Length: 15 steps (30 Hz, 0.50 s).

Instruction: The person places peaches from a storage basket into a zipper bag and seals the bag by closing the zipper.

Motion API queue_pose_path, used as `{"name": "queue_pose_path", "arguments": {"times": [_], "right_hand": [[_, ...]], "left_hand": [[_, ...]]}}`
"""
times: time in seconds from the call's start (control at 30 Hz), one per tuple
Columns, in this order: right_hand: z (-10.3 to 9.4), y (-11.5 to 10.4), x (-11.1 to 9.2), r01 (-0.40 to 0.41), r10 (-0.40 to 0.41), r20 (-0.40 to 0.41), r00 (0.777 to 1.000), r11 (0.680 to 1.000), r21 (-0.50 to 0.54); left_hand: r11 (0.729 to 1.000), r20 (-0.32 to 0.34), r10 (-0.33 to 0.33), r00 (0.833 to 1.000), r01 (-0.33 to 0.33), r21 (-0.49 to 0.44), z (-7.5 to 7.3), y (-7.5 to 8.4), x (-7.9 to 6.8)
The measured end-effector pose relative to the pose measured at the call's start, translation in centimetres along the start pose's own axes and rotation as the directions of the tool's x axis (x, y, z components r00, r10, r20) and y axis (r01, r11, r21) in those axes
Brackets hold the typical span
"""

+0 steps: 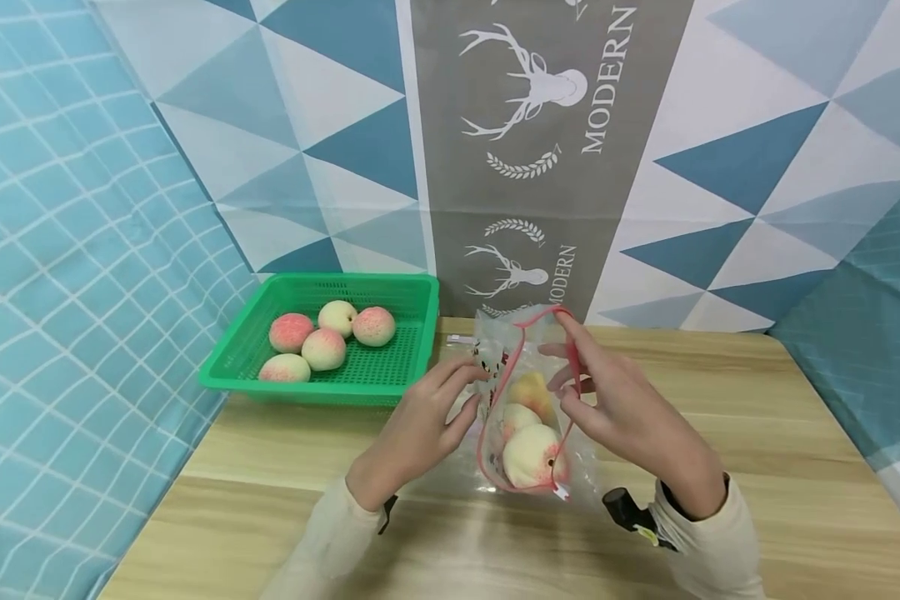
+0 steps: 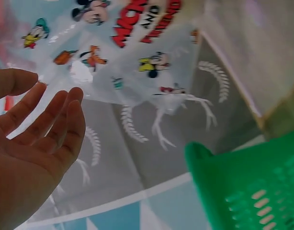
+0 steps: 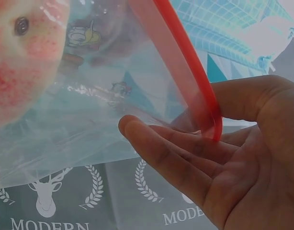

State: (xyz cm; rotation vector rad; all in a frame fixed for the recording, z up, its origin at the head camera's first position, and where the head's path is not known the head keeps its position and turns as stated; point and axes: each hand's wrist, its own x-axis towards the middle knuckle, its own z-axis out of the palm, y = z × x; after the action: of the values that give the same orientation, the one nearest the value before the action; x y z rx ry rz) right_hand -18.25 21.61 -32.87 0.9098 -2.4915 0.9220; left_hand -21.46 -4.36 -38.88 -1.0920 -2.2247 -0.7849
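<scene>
A clear zip bag (image 1: 499,392) with a red zip edge and cartoon prints lies on the table, its mouth spread. Inside are pale peaches with pink blush, the nearest peach (image 1: 528,457) showing its dark stem end. The right hand (image 1: 607,396) holds the right side of the mouth. In the right wrist view the red zip edge (image 3: 190,67) runs between its thumb and fingers. At the bag's left side is the left hand (image 1: 420,425), fingers loosely bent. The left wrist view shows that hand's palm beside the printed bag, with nothing gripped.
A green plastic basket (image 1: 318,387) stands at the back left with several peaches (image 1: 324,349) in it. The wooden table (image 1: 270,467) meets a patterned cloth backdrop (image 1: 345,125) behind. Blue checked cloth (image 1: 82,250) hangs along the left side.
</scene>
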Motion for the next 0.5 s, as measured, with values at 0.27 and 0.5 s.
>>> {"name": "queue_pose_path", "arguments": {"times": [0.27, 0.5], "right_hand": [[-0.2, 0.0, 0.3, 0.013, -0.013, 0.005, 1.0, 1.0, 0.001], [0.4, -0.2, 0.1, 0.001, -0.001, 0.01, 1.0, 0.999, 0.043]], "left_hand": [[0.997, 0.054, -0.068, 0.996, 0.065, 0.044, 0.2, -1.6, -0.5], [0.986, 0.044, -0.145, 0.988, 0.141, 0.088, -0.7, -3.8, -1.8]]}}
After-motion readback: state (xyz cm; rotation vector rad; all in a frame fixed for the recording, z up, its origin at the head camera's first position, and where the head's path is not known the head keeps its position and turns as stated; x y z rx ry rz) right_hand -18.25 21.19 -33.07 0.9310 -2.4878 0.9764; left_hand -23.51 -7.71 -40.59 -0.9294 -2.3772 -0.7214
